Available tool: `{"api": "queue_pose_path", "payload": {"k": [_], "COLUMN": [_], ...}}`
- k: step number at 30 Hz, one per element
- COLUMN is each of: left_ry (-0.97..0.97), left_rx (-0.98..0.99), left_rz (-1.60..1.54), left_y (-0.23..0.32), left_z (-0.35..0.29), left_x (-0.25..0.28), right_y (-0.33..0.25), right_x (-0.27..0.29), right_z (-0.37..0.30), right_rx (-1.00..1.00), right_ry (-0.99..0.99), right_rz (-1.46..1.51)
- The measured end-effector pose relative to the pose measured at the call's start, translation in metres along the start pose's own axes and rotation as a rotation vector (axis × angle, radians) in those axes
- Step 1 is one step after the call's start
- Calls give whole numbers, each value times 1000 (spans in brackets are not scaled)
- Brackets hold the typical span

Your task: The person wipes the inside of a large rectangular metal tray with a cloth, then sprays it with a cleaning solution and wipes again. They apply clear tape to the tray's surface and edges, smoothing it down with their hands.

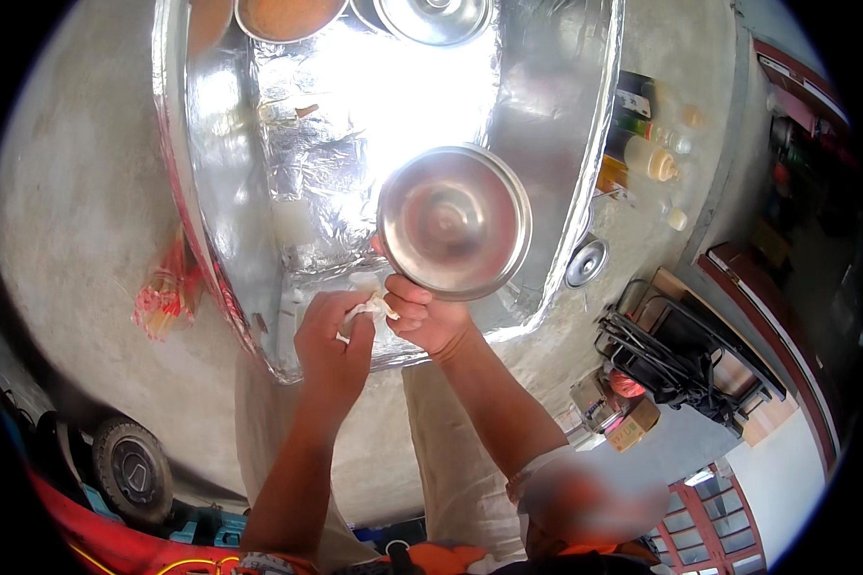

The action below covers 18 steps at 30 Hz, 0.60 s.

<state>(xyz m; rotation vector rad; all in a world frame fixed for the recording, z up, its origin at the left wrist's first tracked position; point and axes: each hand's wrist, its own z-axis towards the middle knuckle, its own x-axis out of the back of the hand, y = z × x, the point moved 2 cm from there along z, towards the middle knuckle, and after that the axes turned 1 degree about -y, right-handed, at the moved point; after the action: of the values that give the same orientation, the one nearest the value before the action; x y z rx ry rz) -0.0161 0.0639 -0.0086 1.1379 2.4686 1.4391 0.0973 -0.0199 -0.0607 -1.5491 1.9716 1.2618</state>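
Observation:
My right hand (430, 321) grips the near rim of a round, shiny stainless-steel bowl (451, 222), its fingers curled over the edge. The bowl is held up with its round face toward me, above a big foil-lined metal tray (316, 172). Between the thumb and fingers of my left hand (331, 335) is a crumpled white tissue (372, 309). That tissue hangs just left of my right hand's knuckles, near the bowl's lower rim. Part of my right fingers is hidden behind the bowl.
Metal pots, one with orange-brown contents (291, 14), and a steel lid (438, 17) stand at the far end. Several bottles (647, 153) and a small round lid (587, 262) are on the right. A red-and-clear plastic bag (168, 292) lies left; folded black chairs (676, 350) lean right.

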Motion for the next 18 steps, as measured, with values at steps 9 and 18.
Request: {"api": "queue_pose_path", "payload": {"k": [9,18], "left_ry": [-33,253], "left_rx": [-522,-389], "left_rz": [26,-4], "left_y": [68,34], "left_z": [58,94], "left_x": [-9,-5], "right_y": [29,34], "right_x": [-50,3], "right_z": [35,4], "right_rx": [109,-7], "right_ry": [983,407], "right_rz": [-396,-220]}}
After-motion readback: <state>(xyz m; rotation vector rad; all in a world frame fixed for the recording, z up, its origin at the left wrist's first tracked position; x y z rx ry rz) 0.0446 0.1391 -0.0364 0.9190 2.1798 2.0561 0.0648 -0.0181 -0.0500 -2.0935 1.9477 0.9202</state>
